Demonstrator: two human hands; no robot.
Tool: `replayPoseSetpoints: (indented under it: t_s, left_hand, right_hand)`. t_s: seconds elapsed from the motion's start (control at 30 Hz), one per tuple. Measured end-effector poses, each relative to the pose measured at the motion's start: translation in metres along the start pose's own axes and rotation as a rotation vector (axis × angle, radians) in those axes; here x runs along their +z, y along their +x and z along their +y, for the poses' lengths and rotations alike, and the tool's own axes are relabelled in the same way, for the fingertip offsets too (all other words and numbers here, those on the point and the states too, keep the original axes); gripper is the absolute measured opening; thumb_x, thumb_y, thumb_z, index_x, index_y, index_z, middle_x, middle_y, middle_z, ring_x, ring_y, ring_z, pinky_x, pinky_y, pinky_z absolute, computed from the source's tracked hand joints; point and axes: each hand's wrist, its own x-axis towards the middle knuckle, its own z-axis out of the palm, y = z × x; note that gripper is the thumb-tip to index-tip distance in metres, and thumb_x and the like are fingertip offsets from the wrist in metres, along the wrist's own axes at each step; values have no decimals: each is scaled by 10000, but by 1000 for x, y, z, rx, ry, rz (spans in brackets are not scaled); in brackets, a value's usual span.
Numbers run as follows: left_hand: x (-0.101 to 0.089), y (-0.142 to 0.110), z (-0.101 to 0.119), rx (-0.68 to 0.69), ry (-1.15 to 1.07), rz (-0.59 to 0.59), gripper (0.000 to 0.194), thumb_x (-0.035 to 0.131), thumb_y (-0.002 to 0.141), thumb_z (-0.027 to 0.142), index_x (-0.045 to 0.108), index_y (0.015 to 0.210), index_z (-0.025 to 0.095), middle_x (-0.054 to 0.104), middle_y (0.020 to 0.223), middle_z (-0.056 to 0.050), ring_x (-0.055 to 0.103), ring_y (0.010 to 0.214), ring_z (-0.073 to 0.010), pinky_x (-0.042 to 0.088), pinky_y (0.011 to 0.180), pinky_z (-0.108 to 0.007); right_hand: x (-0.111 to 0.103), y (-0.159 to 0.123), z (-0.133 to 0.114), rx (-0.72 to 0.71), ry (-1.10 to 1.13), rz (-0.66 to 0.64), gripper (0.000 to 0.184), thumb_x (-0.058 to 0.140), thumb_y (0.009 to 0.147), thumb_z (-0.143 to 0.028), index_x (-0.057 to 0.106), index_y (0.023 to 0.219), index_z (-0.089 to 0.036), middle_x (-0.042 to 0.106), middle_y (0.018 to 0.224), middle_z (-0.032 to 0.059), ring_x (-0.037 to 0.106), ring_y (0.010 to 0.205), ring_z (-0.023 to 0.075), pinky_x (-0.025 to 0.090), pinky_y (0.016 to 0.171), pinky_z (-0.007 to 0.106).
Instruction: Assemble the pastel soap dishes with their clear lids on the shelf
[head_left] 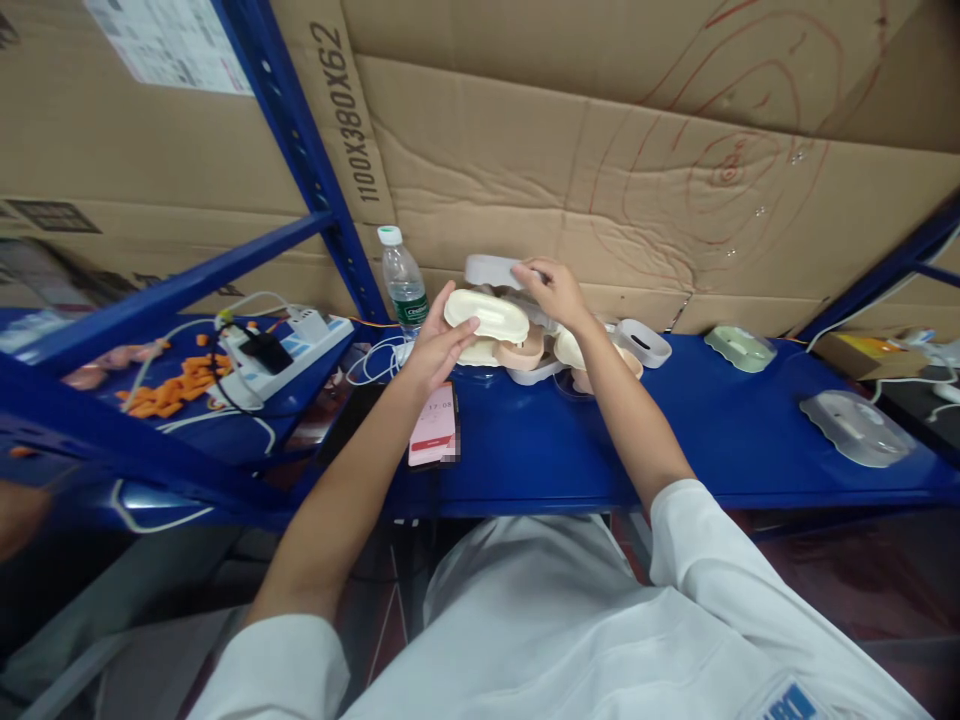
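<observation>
A cream-coloured oval plastic shell point(487, 315) is held in my left hand point(437, 345), thumb across its near edge and fingers behind it. My right hand point(553, 290) grips the right end of a pale grey oval plastic piece point(491, 270), just above and behind the cream shell. Below both hands lies a pile of similar plastic parts: a peach piece point(523, 350), a cream piece point(568, 350) and others partly hidden by my right forearm. A whitish oval ring point(643, 344) rests at the right end of the pile.
A water bottle point(405, 280) stands left of the pile, near a white cable. A phone point(435, 425) lies in front. Rightward are a green shell point(741, 348) and a clear-covered shell point(857, 428). A blue rack post point(300, 150) and power strip point(289, 355) are on the left.
</observation>
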Motion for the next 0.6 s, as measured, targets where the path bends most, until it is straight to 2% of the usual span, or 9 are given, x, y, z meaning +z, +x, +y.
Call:
replayPoseSetpoints:
  t_s: [0.07,0.2,0.27,0.37,0.43,0.5,0.6]
  left_hand:
    - [-7,5,-1,82,2,118,943,986,723,447,528,1545,376,607,1573,-67,552,1514,-330,514,1235,-511]
    - [-22,13,2,306,39,403,956,966,733,563,479,1539,395,582,1585,-77,573,1488,-308,540,1196,-505]
    - [-25,14,3,384,66,486,991,966,725,584,440,1546,409,568,1594,-80,569,1488,-302,559,1171,-495]
    - [-26,14,5,437,115,504,995,950,743,597,408,1557,414,543,1606,-88,571,1481,-302,594,1131,-475]
    - [-26,14,4,432,143,503,982,943,750,607,405,1548,410,530,1608,-94,592,1453,-303,627,1087,-465]
    - [-26,15,2,405,161,502,961,940,741,635,422,1513,389,561,1555,-106,647,1375,-304,669,1013,-450]
    - [-24,16,-3,367,204,432,914,926,731,686,456,1435,340,643,1394,-110,729,1210,-292,703,885,-407]
  right_hand:
    - [2,3,8,-22,-110,37,730,442,996,-856,798,977,-219,787,1099,121,701,1114,275,520,1072,435]
    - [13,6,19,-45,-229,-74,669,415,1064,-761,791,1029,-209,792,1125,127,703,1139,289,518,1105,473]
    - [19,6,22,-32,-285,-104,610,424,1096,-684,794,1051,-202,788,1199,136,689,1221,301,493,1153,502]
    - [20,7,19,18,-380,-116,535,459,1111,-610,798,1138,-197,721,1416,157,591,1422,352,394,1238,619]
    - [11,10,6,37,-416,-94,546,438,1115,-621,772,1252,-211,660,1517,151,529,1495,370,360,1248,680]
    - [-9,11,-18,2,-413,-32,598,359,1124,-656,729,1340,-238,655,1523,128,527,1500,347,377,1256,666]
    - [-54,1,-61,-107,-320,155,623,233,1134,-667,662,1421,-317,653,1514,57,538,1488,299,396,1284,576]
